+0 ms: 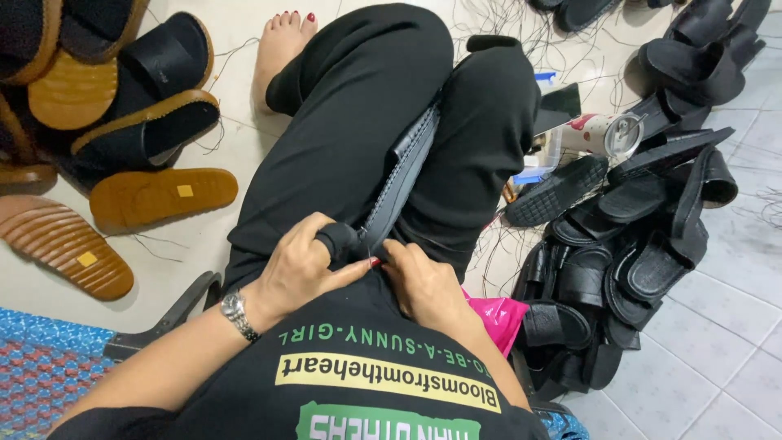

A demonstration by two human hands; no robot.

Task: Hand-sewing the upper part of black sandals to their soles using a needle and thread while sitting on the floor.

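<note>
A black sandal (403,171) is clamped edge-up between my knees, its stitched rim running from my lap toward my feet. My left hand (305,265), with a black finger guard on the forefinger and a watch on the wrist, pinches the sandal's near end. My right hand (423,281) presses against the same end from the other side, fingers closed on it. Thin black thread runs from there; a needle is too small to make out.
Brown-soled sandals and loose tan soles (163,195) lie on the floor at left. A heap of black sandals (643,236) fills the right. A drink can (599,134) lies beside my right knee, a pink bag (497,314) by my hip. Loose threads litter the tiles.
</note>
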